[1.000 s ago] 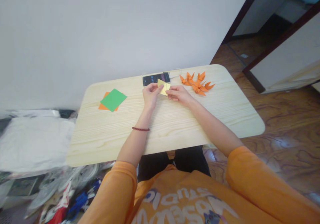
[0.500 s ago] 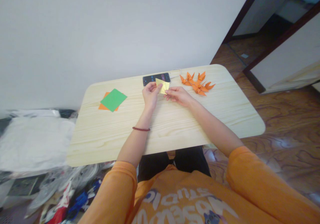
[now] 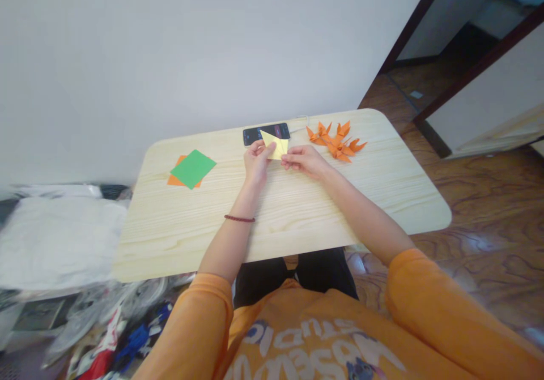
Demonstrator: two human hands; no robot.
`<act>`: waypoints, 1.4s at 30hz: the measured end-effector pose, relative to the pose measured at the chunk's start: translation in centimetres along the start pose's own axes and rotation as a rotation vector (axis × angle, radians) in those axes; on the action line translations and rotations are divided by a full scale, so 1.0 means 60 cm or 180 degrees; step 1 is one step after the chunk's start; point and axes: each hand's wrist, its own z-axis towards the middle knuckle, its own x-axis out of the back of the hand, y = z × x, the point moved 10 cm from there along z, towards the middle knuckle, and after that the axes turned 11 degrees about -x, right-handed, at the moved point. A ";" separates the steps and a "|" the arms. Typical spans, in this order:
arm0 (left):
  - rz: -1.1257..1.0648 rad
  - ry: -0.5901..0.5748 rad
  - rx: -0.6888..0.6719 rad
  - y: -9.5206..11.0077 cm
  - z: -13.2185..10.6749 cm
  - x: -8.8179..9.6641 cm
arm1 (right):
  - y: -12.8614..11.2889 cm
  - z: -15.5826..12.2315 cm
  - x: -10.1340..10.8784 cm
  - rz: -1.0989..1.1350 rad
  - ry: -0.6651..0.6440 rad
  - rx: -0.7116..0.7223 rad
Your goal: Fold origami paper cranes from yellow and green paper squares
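Between my hands, above the table, is a piece of yellow origami paper [image 3: 278, 146] folded into a pointed kite-like shape, its tip toward the upper left. My left hand [image 3: 257, 159] grips its left side, thumb on top. With thumb and fingers pinched, my right hand [image 3: 304, 161] holds its lower right corner. Several folded orange paper cranes [image 3: 340, 142] lie in a cluster to the right of my right hand. Off to the left, a green paper square [image 3: 194, 169] rests on orange paper [image 3: 175, 181].
A phone [image 3: 255, 135] with its screen lit lies just behind the yellow paper, a white cable [image 3: 300, 129] running from its right end. The pale wooden table [image 3: 178, 227] stands against a white wall. Bagged items [image 3: 63, 244] are heaped on the left; a doorway is at the right.
The yellow paper's upper left point now reaches farther out, and the sheet looks opened wider. My right fingers have closed in at its lower right corner. Both hands have barely shifted.
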 end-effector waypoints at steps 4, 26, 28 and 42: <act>-0.0062 -0.0009 0.0010 -0.006 0.003 0.003 | 0.005 0.002 0.004 0.0023 0.0030 -0.0092; 0.0276 0.0241 -0.0345 0.016 0.003 0.016 | 0.009 0.003 0.002 0.0071 0.0084 -0.0037; 0.0358 0.0234 -0.0423 0.020 0.001 0.015 | 0.006 0.002 0.004 -0.0032 0.0136 0.0048; 0.0257 0.0457 -0.0439 0.020 0.003 0.027 | 0.012 0.004 0.008 0.0218 0.0178 -0.0187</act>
